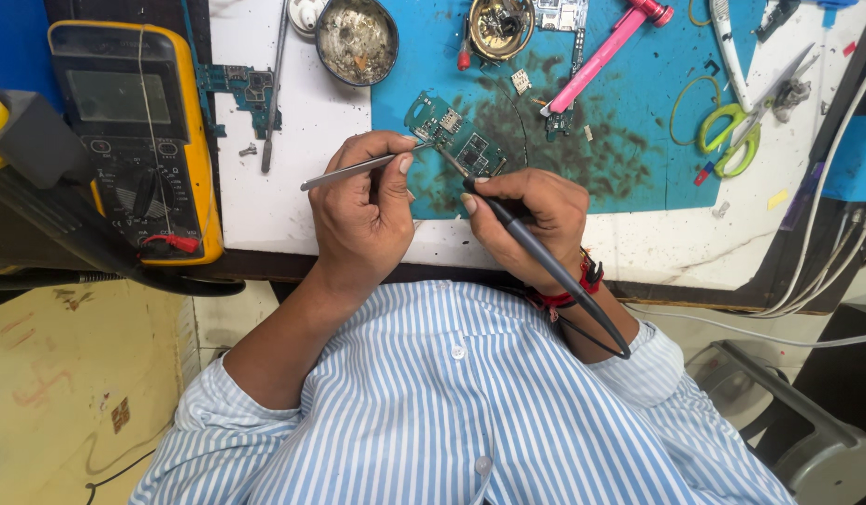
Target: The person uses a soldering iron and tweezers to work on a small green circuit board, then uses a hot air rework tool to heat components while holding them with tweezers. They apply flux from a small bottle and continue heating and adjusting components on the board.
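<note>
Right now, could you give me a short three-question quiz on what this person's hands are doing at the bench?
1. True or false: the left hand holds metal tweezers.
2. What does the right hand grip? A) green-handled scissors B) black soldering iron C) pink tool
3. Fill in: both tool tips meet at the green ____, which lies on the blue mat.

Key: 1 true; 2 B; 3 circuit board.

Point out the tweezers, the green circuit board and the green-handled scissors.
tweezers (pixel 353 169), head view, middle of the metal shaft.
green circuit board (pixel 452 138), head view, centre of the board.
green-handled scissors (pixel 732 140), head view, on the green handle loops.
</note>
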